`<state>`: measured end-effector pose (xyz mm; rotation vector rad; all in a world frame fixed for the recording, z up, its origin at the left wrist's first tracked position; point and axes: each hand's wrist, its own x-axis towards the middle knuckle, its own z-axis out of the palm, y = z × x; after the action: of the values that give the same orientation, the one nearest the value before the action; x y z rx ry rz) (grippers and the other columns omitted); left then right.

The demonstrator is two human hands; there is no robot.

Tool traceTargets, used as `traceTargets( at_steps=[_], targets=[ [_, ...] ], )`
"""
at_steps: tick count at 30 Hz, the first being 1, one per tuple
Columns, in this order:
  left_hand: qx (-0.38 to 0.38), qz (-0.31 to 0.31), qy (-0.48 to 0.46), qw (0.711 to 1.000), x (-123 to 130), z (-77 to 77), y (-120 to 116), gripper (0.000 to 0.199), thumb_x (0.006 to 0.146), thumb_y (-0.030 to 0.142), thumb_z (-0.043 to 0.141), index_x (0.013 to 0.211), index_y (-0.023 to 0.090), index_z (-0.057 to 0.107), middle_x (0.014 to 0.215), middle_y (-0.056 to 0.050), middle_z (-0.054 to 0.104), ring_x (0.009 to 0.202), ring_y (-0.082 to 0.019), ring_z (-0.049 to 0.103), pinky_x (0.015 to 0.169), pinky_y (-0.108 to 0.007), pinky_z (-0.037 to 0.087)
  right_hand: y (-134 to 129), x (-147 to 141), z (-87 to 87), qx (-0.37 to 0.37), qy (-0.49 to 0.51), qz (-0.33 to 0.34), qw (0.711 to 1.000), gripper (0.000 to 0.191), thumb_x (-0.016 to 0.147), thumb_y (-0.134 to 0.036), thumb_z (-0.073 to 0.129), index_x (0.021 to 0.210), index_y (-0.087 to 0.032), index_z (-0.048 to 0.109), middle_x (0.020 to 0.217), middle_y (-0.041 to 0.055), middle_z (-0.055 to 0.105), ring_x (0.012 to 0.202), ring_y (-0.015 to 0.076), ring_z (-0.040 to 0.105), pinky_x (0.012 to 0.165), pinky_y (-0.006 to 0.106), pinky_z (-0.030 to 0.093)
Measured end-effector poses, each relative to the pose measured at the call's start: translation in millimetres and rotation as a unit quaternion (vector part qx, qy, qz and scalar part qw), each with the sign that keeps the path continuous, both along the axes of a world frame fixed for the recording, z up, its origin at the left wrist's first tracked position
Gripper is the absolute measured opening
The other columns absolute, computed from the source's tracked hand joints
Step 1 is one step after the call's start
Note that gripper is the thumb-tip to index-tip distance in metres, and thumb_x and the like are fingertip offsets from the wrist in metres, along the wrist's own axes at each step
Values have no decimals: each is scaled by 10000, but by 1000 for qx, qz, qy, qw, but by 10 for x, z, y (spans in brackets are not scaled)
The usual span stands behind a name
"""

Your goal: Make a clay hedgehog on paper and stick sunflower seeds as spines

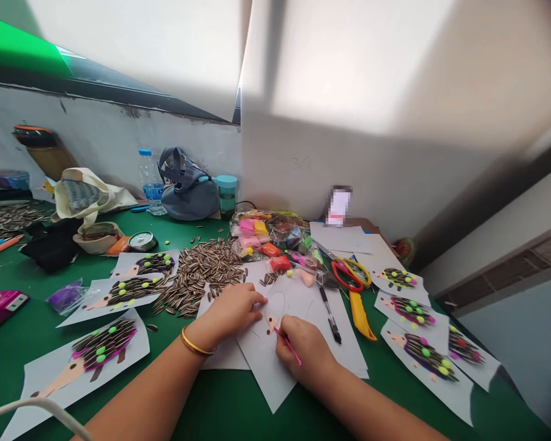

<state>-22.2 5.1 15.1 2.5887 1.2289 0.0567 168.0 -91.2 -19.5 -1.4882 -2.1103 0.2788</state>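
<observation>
My right hand grips a thin pink stick-like tool, its tip at a small peach clay hedgehog face with dark dots. The face sits on a white sheet that bears a pencilled outline. My left hand rests on the sheet's left side with thumb and forefinger apart, holding nothing that I can see; a gold bracelet circles that wrist. More white paper lies beneath. A black pen lies on the paper to the right of my hands.
Striped sunflower seeds lie heaped beyond my left hand. Behind the paper are bagged coloured clay packets. Scissors and a yellow cutter lie right. Hedgehog pictures flank both sides. A bottle and blue bag stand behind.
</observation>
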Motion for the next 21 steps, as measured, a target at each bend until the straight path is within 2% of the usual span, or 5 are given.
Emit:
traceTargets(
  at_steps=[6,9,13,19,21],
  targets=[
    [5,-3,-1,1000,-1,6,-3,342,855,357,642,1193,334,691,1052,-60,653,984,-255,622,850,-363,432,105,328,168,39,20,-60,997,84,904,-196,474,844,-215,531,746,9,596,670,162,555,619,266,366],
    [21,-12,3,1000,-2,6,-5,339,866,369,637,1201,366,689,1004,-65,629,949,-254,609,818,-357,425,206,673,201,66,-97,-94,989,140,930,-175,463,955,-186,601,907,87,639,822,220,587,695,315,382],
    [47,-27,-13,998,21,8,-20,299,905,314,592,1166,415,697,983,-58,599,933,-239,586,809,-358,402,230,1025,186,27,-226,-114,967,290,827,-11,510,985,-196,667,1007,102,664,910,251,586,757,356,378],
    [92,-38,-37,994,82,-5,-7,327,933,212,535,1154,392,695,991,-42,632,949,-227,565,831,-367,386,172,1004,230,44,-234,-77,968,348,850,-15,507,1006,-247,714,1215,86,663,1117,292,560,905,436,383],
    [109,-25,-56,992,80,-31,19,362,915,171,548,1212,342,666,1030,-44,664,969,-227,570,853,-371,390,171,895,252,38,-206,-26,978,323,881,-73,528,1101,-242,693,1280,85,645,1193,288,538,989,462,367]
  ],
)
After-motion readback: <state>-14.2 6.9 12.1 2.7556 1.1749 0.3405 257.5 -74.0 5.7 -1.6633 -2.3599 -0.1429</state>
